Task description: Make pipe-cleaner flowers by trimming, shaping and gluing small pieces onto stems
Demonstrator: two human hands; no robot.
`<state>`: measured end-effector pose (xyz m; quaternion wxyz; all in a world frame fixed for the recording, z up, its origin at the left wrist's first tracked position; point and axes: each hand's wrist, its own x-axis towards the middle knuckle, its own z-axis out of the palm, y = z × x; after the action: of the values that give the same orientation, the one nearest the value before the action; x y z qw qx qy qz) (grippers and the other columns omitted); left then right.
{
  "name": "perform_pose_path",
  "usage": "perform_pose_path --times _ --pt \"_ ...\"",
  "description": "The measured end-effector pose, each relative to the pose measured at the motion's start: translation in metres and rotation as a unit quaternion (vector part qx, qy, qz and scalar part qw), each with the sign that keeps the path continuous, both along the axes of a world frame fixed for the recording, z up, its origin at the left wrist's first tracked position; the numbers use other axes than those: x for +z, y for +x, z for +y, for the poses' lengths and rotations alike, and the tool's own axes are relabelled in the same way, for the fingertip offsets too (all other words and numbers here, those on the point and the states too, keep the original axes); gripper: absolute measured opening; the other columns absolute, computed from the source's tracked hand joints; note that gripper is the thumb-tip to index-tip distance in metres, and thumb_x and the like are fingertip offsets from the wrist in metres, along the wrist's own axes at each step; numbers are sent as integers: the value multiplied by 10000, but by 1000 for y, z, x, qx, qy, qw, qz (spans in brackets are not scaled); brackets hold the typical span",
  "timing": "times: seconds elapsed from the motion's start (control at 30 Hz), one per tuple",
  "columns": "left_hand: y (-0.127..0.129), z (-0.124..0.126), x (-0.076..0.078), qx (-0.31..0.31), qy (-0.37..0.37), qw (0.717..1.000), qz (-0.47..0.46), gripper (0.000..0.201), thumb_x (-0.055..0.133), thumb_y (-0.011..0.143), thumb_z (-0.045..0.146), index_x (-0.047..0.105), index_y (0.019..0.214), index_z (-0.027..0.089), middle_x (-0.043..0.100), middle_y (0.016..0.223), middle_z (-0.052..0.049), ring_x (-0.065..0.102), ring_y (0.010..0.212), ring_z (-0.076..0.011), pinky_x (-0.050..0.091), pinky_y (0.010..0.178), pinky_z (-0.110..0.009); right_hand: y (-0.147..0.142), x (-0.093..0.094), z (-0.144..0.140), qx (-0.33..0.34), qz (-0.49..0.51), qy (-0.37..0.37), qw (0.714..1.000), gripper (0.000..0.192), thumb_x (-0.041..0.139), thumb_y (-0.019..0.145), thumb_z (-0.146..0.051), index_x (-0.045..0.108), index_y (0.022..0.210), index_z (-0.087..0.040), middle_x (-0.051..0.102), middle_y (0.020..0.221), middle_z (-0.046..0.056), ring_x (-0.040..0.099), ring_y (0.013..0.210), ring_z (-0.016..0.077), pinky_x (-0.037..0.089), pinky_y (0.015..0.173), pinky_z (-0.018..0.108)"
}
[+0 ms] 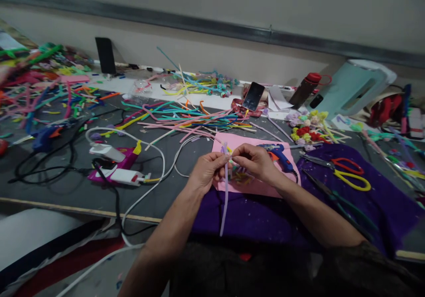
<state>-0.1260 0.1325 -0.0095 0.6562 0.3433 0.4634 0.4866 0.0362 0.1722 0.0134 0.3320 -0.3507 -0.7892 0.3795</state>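
A lavender pipe cleaner point(225, 204) hangs down from my left hand point(207, 169), whose thumb and fingers are closed around its upper part. Its top end is bent into small loops above the thumb. Close against it, my right hand point(255, 160) is pinched at the fingertips, and what lies between them is too small to make out. Under both hands is a pink sheet point(265, 190), with short coloured pieces partly hidden behind the fingers. A blue glue gun point(283, 157) rests on the sheet beside my right hand.
Orange-and-yellow-handled scissors point(348, 173) and green-handled pliers point(345, 204) lie on purple cloth point(381, 190) at right. Loose pipe cleaners point(192, 120) spread behind. A magenta power strip point(116, 168) with cables stands left. A phone point(253, 96) and bottle point(305, 90) are at the back.
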Motion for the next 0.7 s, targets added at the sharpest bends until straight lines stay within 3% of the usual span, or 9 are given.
perform_pose_path --times 0.2,0.33,0.5,0.7 --pt "1 -1 -1 -27 5 999 21 312 682 664 418 602 649 117 523 436 22 383 311 -32 246 310 -142 0 -3 1 2 14 -11 1000 64 575 777 -217 607 775 -160 617 702 5 550 623 110 420 585 221" --pt "2 -2 0 -28 9 999 25 323 682 663 428 595 638 118 499 414 34 376 304 -33 251 313 -144 2 -2 2 16 59 -124 990 131 607 758 -280 606 744 -149 597 653 -10 518 559 90 398 532 204" --pt "2 -3 0 -40 9 999 9 318 699 649 418 586 637 122 519 440 35 375 306 -28 274 318 -146 4 -5 6 68 138 -348 925 207 658 714 -333 597 739 -137 562 547 -30 425 407 54 306 385 168" --pt "2 -4 2 -44 0 999 -20 295 735 616 376 590 651 122 556 477 30 390 311 -22 287 322 -145 5 -9 9 131 208 -465 851 196 682 695 -292 614 714 -109 573 508 -27 396 343 32 293 343 151"
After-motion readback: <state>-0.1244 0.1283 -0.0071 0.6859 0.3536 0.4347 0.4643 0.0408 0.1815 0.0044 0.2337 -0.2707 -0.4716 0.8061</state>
